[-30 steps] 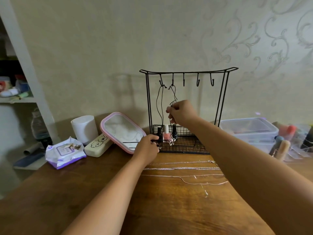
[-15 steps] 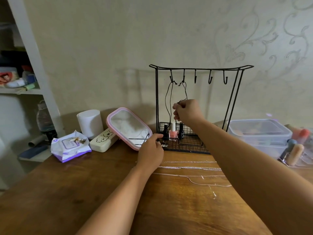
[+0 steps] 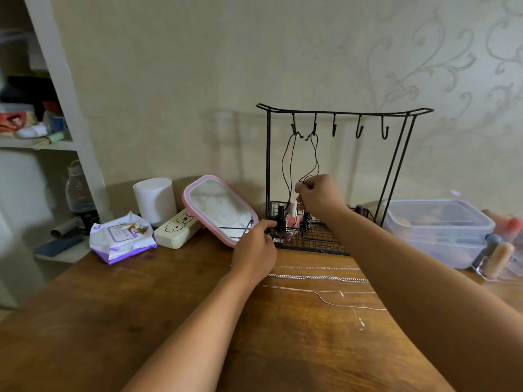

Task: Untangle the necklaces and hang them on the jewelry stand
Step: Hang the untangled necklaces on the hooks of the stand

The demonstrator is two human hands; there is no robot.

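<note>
Head view: right hand pinches black cord necklace hanging from stand hooks; left hand apparently grips stand base. Risk: downward tug unhooks cord or snags bottles below fingers.

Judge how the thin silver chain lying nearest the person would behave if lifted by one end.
The thin silver chain probably droops limply, since it lies in a loose curve on the table. It looks very light and could snag, with other chains lying close beside it.
</note>
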